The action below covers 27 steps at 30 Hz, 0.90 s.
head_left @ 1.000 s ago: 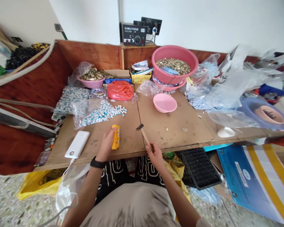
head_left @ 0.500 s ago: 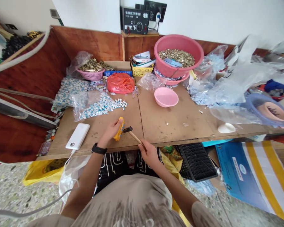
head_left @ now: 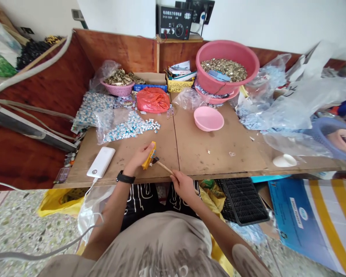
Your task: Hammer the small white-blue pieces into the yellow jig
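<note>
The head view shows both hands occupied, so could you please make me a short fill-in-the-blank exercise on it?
1. The right-hand grip is on the hammer's ____ handle.
2. The left-hand grip holds a block whose main colour is ____.
3. The dark wristband is on the ____ wrist.
Missing words: wooden; yellow; left.

On brown cardboard-topped bench (head_left: 202, 154), near ctr: yellow oblong block (head_left: 151, 154) in L hand (head_left: 138, 157); wooden-handled hammer (head_left: 163, 167) in R hand (head_left: 184, 186), head just R of block. White rectangular power bank (head_left: 101, 162) nr near-L edge; beyond it, heap of small blue-and-white pieces (head_left: 129, 127); behind heap, pink round plastic basket (head_left: 119, 89). Red plastic bag (head_left: 152, 100) R of basket. Far side, R of bag: large red round plastic tub (head_left: 250, 63), small pink round plastic bowl (head_left: 209, 119) before it.
</note>
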Motion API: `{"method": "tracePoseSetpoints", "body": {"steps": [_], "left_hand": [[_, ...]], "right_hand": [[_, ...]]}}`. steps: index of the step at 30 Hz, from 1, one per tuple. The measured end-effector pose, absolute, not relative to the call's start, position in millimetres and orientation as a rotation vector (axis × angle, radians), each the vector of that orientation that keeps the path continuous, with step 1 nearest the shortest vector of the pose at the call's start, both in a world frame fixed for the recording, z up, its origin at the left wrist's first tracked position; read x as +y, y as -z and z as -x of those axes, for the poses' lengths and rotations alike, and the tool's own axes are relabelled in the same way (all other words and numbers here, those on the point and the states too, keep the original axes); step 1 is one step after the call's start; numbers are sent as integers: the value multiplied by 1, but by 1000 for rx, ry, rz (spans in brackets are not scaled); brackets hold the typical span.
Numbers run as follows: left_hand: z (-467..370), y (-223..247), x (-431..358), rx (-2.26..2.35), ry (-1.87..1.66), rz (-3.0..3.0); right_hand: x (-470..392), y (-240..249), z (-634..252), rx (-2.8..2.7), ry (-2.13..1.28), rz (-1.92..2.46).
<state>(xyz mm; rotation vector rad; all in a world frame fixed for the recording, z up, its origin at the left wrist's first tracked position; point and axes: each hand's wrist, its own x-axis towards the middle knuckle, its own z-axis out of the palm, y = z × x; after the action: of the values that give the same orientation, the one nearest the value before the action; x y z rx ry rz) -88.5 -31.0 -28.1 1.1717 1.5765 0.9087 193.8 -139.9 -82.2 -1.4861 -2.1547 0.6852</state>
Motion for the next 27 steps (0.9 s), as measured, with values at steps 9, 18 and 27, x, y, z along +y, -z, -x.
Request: {"method": "tracePoseSetpoints", "body": {"steps": [9,18,27], "left_hand": [[91,27,-30,1572,-916,-1171],[94,31,-33,1552,-891,-1096],[97,30,-33,1557,-880,-1041]], "right_hand": [[-120,74,-190,-1963,-645,1453],[-111,77,-188,-2088,-580,1490],[-109,77,-192,-2131,-595,1562]]}}
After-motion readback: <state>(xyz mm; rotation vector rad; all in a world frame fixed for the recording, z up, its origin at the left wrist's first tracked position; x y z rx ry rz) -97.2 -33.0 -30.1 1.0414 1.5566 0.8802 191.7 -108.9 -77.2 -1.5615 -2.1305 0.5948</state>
